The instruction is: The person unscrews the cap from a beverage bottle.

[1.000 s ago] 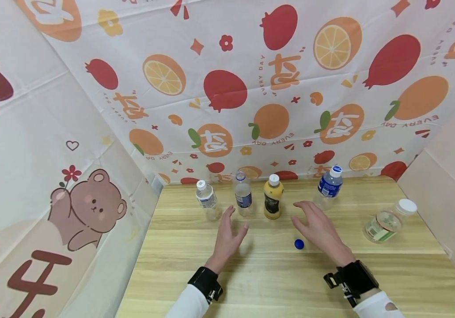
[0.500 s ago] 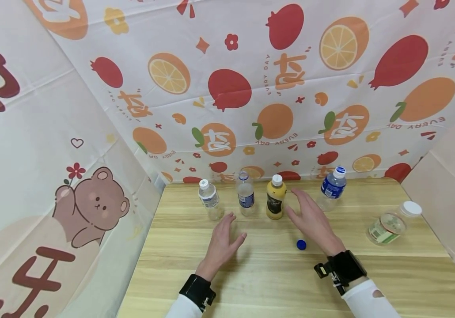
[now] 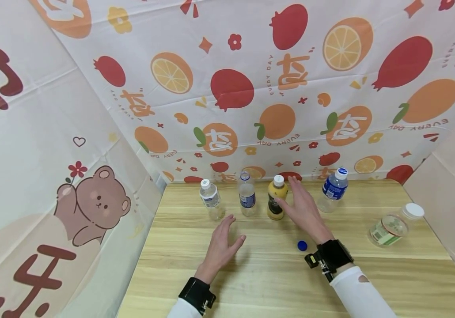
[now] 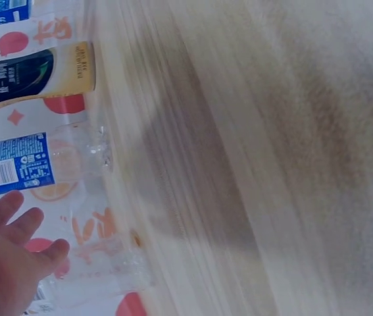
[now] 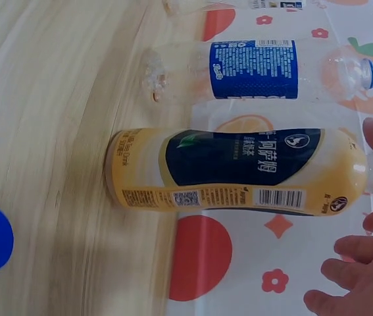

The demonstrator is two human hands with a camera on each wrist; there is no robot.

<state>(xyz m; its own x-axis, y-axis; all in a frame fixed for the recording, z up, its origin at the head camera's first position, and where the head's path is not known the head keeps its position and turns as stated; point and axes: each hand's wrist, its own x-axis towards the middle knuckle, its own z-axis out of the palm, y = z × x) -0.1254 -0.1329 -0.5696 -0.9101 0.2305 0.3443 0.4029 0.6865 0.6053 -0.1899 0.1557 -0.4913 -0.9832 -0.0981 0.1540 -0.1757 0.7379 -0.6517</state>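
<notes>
Hands: I see nothing gripped; the right hand (image 3: 305,213) has fingers spread around the neck end of the yellow bottle (image 5: 239,171), a gap I judge suits its girth, contact unclear; the left hand (image 3: 218,248) lies relaxed before 2 clear bottles, probably waiting.
Bottle: yellow, upright on the table (image 3: 267,287), 3rd from left.
Clear pair: white-capped bottle (image 3: 210,198), seemingly uncapped bottle (image 3: 247,196).
Loose: blue cap (image 3: 302,245) near the right hand, likely off the uncapped bottle.
Outer right: blue-topped bottle (image 3: 334,190) and jar (image 3: 388,229), spaced apart, perhaps for finger room.
</notes>
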